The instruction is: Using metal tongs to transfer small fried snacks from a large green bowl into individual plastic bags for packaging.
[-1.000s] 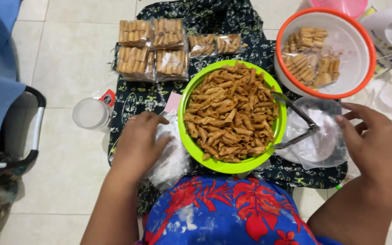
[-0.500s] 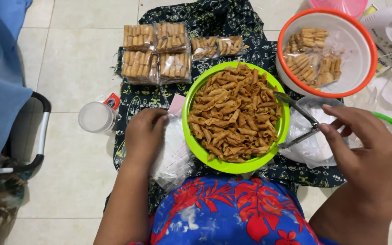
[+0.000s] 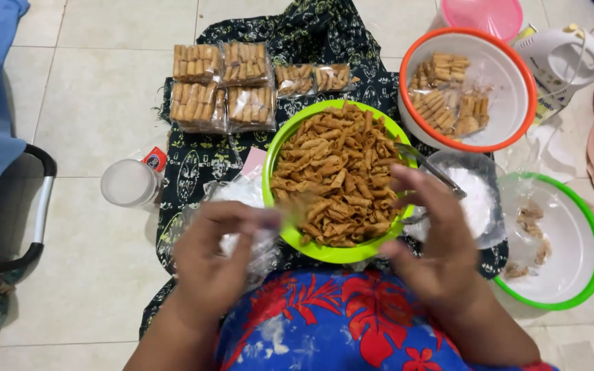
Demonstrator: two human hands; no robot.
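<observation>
Tiled floor with a dark patterned cloth (image 3: 194,165) spread on it, green bowl (image 3: 311,249) of fried snack sticks (image 3: 335,178) dead centre. Left hand (image 3: 218,257) has its fingers pinched together on a clear plastic bag (image 3: 245,196) just left of the bowl. Right hand (image 3: 434,247) hovers over the bowl's right rim, fingers loosely apart, near the metal tongs (image 3: 427,168). Packed bags (image 3: 221,86) sit further back.

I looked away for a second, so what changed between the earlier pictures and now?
The left hand lifted off the heap of clear bags, now pinching one. The right hand swung in from the right, over the edge of the green bowl of fried sticks. The tongs, packed bags and orange-rimmed bowl stayed put.
</observation>
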